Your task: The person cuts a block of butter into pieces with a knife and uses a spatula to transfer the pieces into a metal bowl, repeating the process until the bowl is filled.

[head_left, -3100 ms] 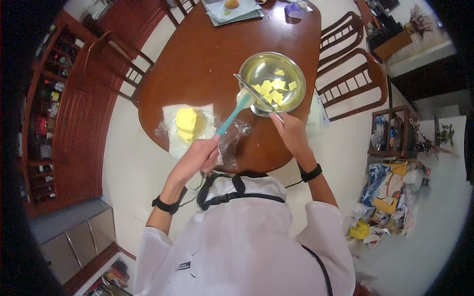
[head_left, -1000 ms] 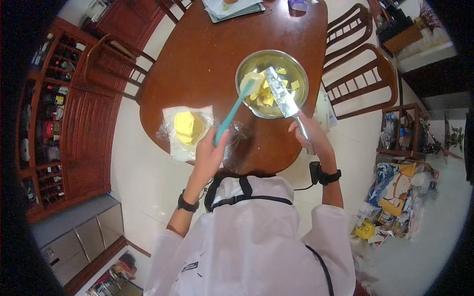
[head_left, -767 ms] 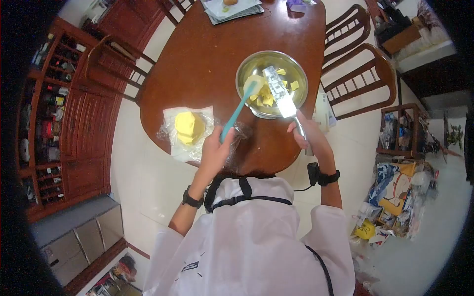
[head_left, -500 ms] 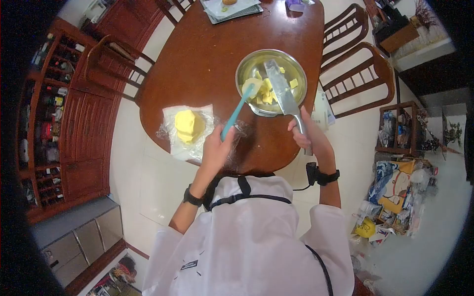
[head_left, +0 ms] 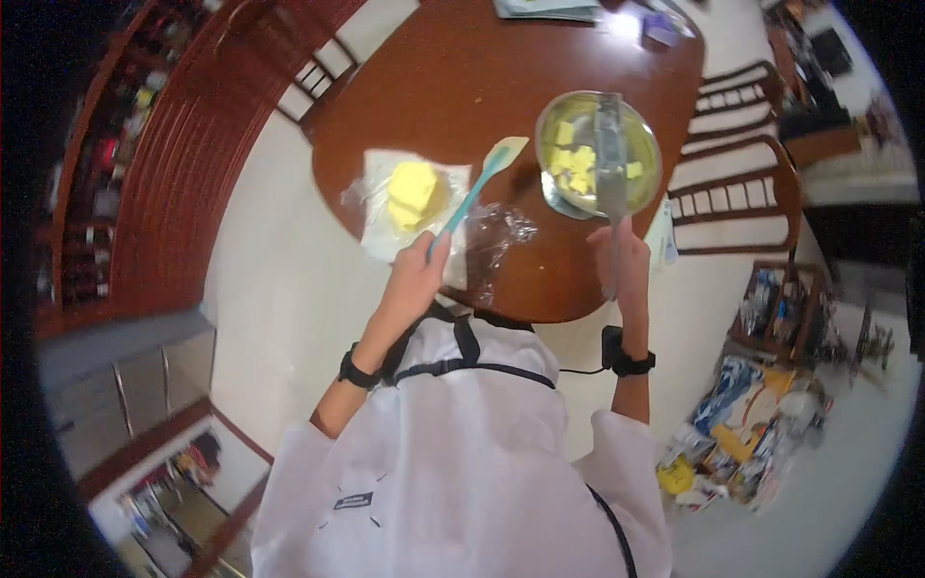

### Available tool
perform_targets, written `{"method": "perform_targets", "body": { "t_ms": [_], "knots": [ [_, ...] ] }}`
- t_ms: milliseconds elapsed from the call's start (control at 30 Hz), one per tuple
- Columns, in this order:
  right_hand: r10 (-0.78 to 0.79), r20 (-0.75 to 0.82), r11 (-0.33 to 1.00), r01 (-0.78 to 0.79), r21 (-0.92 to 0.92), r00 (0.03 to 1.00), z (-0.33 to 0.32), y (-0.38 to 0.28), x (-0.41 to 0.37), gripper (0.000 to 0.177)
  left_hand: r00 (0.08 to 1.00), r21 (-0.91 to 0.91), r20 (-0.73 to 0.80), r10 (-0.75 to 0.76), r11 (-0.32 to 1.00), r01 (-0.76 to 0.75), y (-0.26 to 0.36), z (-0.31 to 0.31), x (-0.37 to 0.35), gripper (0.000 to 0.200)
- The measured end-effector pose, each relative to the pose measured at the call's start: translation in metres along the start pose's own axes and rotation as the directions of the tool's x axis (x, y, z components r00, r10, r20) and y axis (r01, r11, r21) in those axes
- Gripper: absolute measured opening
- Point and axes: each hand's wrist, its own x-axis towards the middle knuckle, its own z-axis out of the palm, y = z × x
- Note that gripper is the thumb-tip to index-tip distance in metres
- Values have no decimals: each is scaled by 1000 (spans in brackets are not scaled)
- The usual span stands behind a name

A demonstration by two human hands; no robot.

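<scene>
My left hand (head_left: 416, 279) is closed around the teal handle of a spatula (head_left: 466, 204), whose pale head is raised between the butter and the bowl. In my right hand (head_left: 624, 258) is a broad metal knife (head_left: 612, 164), its blade lying across the view of the bowl. The steel bowl (head_left: 648, 135) holds several yellow butter pieces (head_left: 575, 166). A larger block of butter (head_left: 413, 193) rests on white wrapping paper (head_left: 383, 236) at the left. Whether the blade touches the bowl cannot be made out.
Crumpled clear film (head_left: 501, 234) lies on the wooden table (head_left: 453, 96) between wrapper and bowl. Trays (head_left: 546, 10) and a purple item (head_left: 661, 28) are at the far edge. Chairs (head_left: 737, 204) stand on the right, and another at the upper left.
The spatula has come out of the bowl and moved left toward the butter block. The knife has turned more upright in view, still over the bowl. The whole view has shifted and turned.
</scene>
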Motion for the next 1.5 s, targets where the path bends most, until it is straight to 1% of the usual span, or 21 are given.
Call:
{"method": "perform_targets", "body": {
  "t_ms": [33, 67, 100, 133, 167, 200, 233, 267, 300, 333, 400, 467, 533, 667, 700, 833, 1033, 1167, 1233, 1333, 1500],
  "knots": [
    [-130, -44, 985, 124, -119, 991, 9, 10, 2, 51, 998, -43, -66, -9, 999, 6, -17, -7, -9, 42],
    [-117, -1, 984, 116, -137, 993, 18, 18, 3, 51, 991, -86, -133, -18, 996, 7, -32, -16, -19, 44],
    [-139, 76, 982, 148, -121, 987, 28, 25, 5, 47, 987, -73, -126, 102, 991, -112, -47, -29, -30, 51],
    [-161, 149, 979, 177, -101, 976, 39, 30, 6, 42, 985, -88, -156, 70, 993, -84, -61, -40, -43, 51],
    [-75, 126, 982, 95, -164, 989, 60, 25, 1, 37, 984, -448, -73, -165, 887, 116, -74, -50, -55, 52],
    [-64, 156, 979, 92, -182, 986, 79, 29, 1, 37, 939, -729, 86, -334, 621, 288, -83, -57, -66, 53],
    [-38, 169, 971, 76, -228, 985, 96, 34, 2, 34, 922, -765, 19, -387, 588, 263, -88, -62, -75, 51],
    [-12, 180, 959, 62, -275, 984, 107, 40, 4, 31, 914, -782, 8, -406, 567, 259, -97, -66, -82, 51],
    [-31, 187, 899, 110, -425, 982, 119, 49, 10, 34, 893, -812, 6, -451, 518, 267, -107, -74, -88, 51],
    [-25, 206, 890, 116, -441, 978, 129, 55, 15, 34, 871, -840, 8, -492, 469, 272, -117, -80, -94, 51],
    [-201, 348, 682, 386, -621, 915, 167, 54, 13, 34, 852, -854, 9, -523, 439, 278, -138, -85, -107, 49],
    [-169, 346, 676, 364, -641, 923, 178, 69, 22, 36, 836, -861, -35, -547, 441, 253, -150, -83, -111, 48],
    [-169, 296, 616, 335, -713, 940, 186, 76, 25, 39, 835, -875, -29, -550, 417, 245, -158, -82, -114, 47],
    [-161, 278, 601, 317, -733, 947, 196, 72, 25, 41, 806, -901, -14, -591, 357, 246, -165, -82, -112, 46],
    [-171, 286, 565, 332, -755, 943, 197, 74, 26, 42, 807, -903, -7, -590, 351, 248, -167, -82, -112, 46],
    [-175, 259, 477, 312, -822, 950, 200, 82, 25, 41, 818, -896, 10, -575, 358, 263, -170, -90, -107, 47],
    [-221, 257, 443, 332, -833, 941, 203, 94, 25, 39, 820, -889, 15, -572, 368, 273, -175, -97, -100, 48],
    [-206, 264, 417, 329, -847, 942, 205, 97, 27, 38, 828, -885, 17, -561, 377, 274, -178, -102, -99, 48],
    [-198, 275, 360, 331, -872, 941, 206, 103, 29, 39, 824, -879, 18, -566, 384, 283, -178, -103, -99, 48],
    [-163, 297, 399, 338, -853, 941, 208, 100, 30, 41, 831, -875, 27, -556, 388, 289, -181, -103, -100, 47],
    [-141, 326, 374, 355, -857, 935, 205, 99, 37, 44, 844, -869, 66, -531, 386, 311, -183, -104, -100, 47]
  ]
}}
